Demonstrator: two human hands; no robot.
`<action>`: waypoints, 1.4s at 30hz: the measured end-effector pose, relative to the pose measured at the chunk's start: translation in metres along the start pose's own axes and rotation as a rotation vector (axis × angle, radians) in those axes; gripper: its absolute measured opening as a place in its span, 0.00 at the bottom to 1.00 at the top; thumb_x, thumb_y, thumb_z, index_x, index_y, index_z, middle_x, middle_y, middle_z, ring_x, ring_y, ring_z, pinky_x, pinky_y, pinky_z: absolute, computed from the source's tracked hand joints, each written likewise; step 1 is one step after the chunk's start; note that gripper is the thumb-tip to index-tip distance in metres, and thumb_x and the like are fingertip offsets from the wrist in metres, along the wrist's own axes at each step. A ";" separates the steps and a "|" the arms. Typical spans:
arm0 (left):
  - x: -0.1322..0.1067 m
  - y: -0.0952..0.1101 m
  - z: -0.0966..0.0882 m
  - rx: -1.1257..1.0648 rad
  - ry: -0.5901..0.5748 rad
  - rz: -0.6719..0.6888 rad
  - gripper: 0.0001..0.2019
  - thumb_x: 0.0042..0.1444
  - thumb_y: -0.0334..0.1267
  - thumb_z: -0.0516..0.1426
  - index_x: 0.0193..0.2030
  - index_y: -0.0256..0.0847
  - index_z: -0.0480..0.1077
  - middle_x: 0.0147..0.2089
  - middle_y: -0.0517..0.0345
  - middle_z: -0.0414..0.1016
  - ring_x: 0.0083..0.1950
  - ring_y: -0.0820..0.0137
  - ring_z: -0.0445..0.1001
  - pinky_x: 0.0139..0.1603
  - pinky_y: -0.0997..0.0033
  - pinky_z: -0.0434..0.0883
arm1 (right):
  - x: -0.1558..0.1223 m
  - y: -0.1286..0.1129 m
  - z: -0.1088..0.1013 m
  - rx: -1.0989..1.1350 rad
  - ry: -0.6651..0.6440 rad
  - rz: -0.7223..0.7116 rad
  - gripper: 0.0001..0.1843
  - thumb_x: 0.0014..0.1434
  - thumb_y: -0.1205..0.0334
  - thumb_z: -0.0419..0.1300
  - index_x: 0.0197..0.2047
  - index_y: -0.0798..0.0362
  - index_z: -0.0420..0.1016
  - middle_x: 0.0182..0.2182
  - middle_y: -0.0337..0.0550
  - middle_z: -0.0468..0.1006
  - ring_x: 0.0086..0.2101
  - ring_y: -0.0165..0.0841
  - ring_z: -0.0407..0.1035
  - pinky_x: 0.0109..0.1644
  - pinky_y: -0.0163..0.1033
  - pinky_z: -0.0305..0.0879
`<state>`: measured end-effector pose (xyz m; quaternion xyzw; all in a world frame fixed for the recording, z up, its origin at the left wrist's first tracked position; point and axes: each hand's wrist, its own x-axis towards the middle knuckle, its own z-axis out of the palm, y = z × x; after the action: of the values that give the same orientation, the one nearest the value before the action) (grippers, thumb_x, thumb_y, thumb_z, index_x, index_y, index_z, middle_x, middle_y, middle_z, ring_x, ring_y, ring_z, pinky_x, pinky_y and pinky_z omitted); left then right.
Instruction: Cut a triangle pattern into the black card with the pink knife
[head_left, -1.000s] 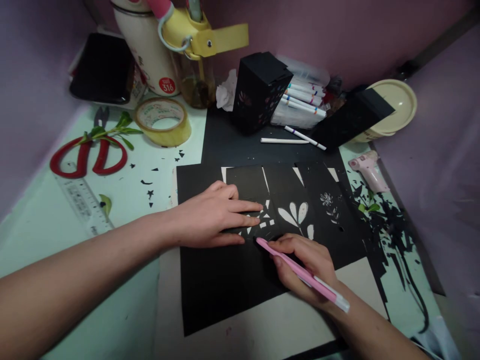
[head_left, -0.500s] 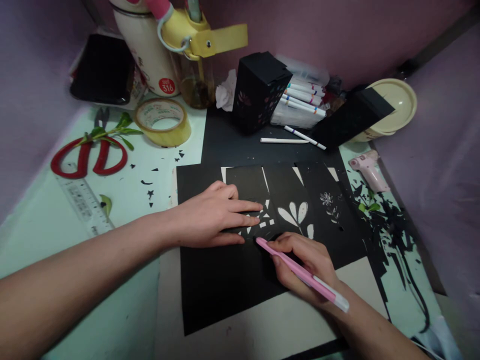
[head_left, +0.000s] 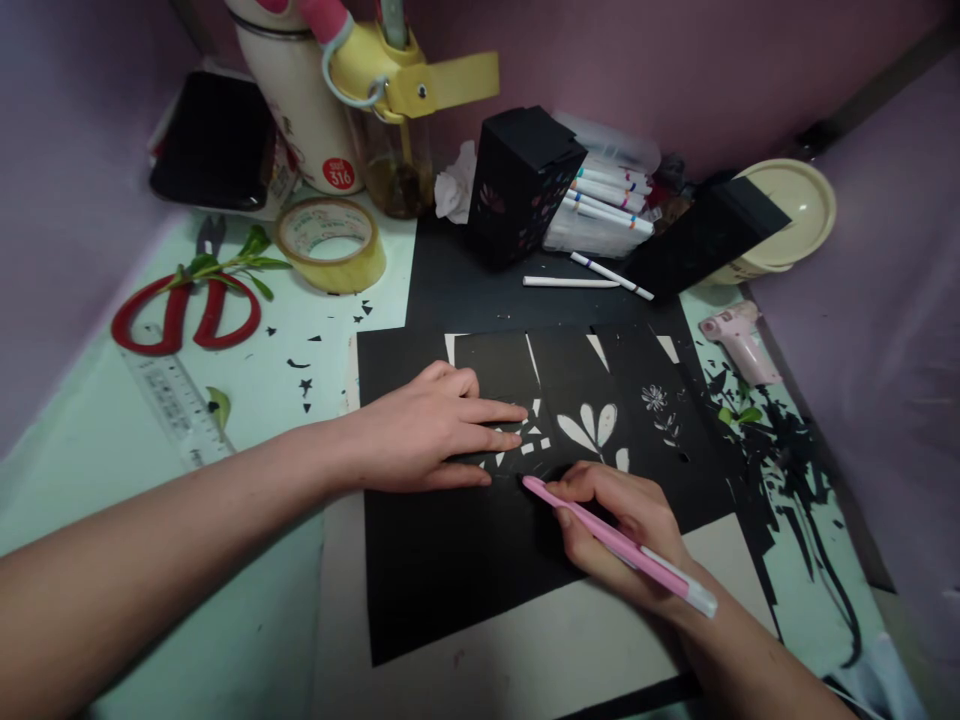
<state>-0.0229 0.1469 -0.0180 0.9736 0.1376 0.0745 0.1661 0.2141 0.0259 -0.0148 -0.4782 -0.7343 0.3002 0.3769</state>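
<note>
A sheet of black paper (head_left: 450, 580) lies before me, with white leaf, flower and small angular cut-out shapes in it. My left hand (head_left: 431, 430) rests flat on its left part, fingers stretched towards the small cut-outs. In my right hand (head_left: 622, 525) is a slim pink craft knife (head_left: 600, 535) with a whitish end, held like a pen. Its dark tip points at the paper just right of my left fingertips; whether it touches I cannot tell. Beneath the sheet shows a pale grey board (head_left: 525, 670).
Red-handled scissors (head_left: 176, 318), a clear ruler (head_left: 169, 400) and a tape roll (head_left: 334, 275) lie at left. Behind stand bottles (head_left: 300, 120), a black paper box (head_left: 517, 180) and white markers (head_left: 607, 215). Black scraps (head_left: 795, 480) and a small pink tool (head_left: 742, 340) lie at right.
My right hand and the craft knife have shifted slightly to the right. My left hand stays on the paper; the whole view has drifted a little.
</note>
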 end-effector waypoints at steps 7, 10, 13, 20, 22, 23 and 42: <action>-0.001 0.000 0.000 -0.003 -0.009 0.000 0.19 0.65 0.48 0.57 0.60 0.49 0.70 0.68 0.59 0.65 0.47 0.61 0.63 0.47 0.59 0.55 | 0.005 -0.001 -0.002 0.010 0.003 -0.041 0.10 0.52 0.78 0.60 0.34 0.54 0.74 0.27 0.41 0.76 0.26 0.29 0.72 0.31 0.34 0.70; -0.001 0.000 0.000 -0.009 -0.010 0.001 0.19 0.64 0.48 0.57 0.59 0.49 0.70 0.69 0.60 0.64 0.47 0.61 0.63 0.48 0.59 0.55 | 0.007 -0.002 -0.004 0.008 -0.007 -0.044 0.09 0.53 0.77 0.60 0.33 0.55 0.75 0.25 0.41 0.76 0.25 0.29 0.72 0.29 0.34 0.69; 0.000 0.000 -0.001 -0.011 -0.013 0.002 0.19 0.65 0.48 0.57 0.59 0.48 0.70 0.69 0.61 0.64 0.48 0.61 0.63 0.48 0.59 0.54 | 0.008 -0.002 -0.005 0.007 -0.019 -0.047 0.09 0.53 0.77 0.59 0.33 0.55 0.75 0.25 0.40 0.75 0.25 0.29 0.71 0.29 0.33 0.68; -0.001 0.000 0.000 0.002 -0.008 0.002 0.19 0.64 0.49 0.57 0.60 0.48 0.70 0.69 0.62 0.64 0.47 0.61 0.63 0.47 0.60 0.54 | 0.004 0.006 -0.005 0.047 -0.038 -0.047 0.10 0.54 0.77 0.60 0.36 0.54 0.75 0.28 0.41 0.77 0.28 0.30 0.73 0.33 0.34 0.70; -0.001 0.000 0.001 0.008 -0.001 0.002 0.19 0.64 0.49 0.57 0.60 0.49 0.70 0.69 0.61 0.64 0.47 0.61 0.63 0.47 0.60 0.54 | 0.002 0.008 -0.005 0.075 -0.059 -0.052 0.11 0.54 0.77 0.61 0.38 0.54 0.75 0.29 0.41 0.77 0.29 0.30 0.73 0.34 0.34 0.70; -0.001 0.000 0.001 0.010 0.002 0.002 0.19 0.64 0.49 0.57 0.59 0.49 0.70 0.68 0.61 0.64 0.47 0.61 0.63 0.47 0.60 0.54 | 0.001 0.009 -0.005 0.083 -0.063 -0.050 0.11 0.55 0.77 0.61 0.38 0.53 0.75 0.30 0.41 0.77 0.29 0.30 0.73 0.34 0.35 0.70; -0.001 0.000 0.001 -0.002 0.021 0.011 0.18 0.64 0.49 0.57 0.59 0.49 0.71 0.68 0.62 0.65 0.47 0.61 0.63 0.46 0.60 0.54 | 0.000 0.013 -0.003 0.104 -0.123 -0.077 0.16 0.55 0.77 0.62 0.46 0.53 0.76 0.37 0.45 0.80 0.35 0.32 0.75 0.40 0.37 0.72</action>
<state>-0.0237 0.1463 -0.0194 0.9733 0.1340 0.0857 0.1652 0.2228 0.0307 -0.0237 -0.4099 -0.7574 0.3519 0.3668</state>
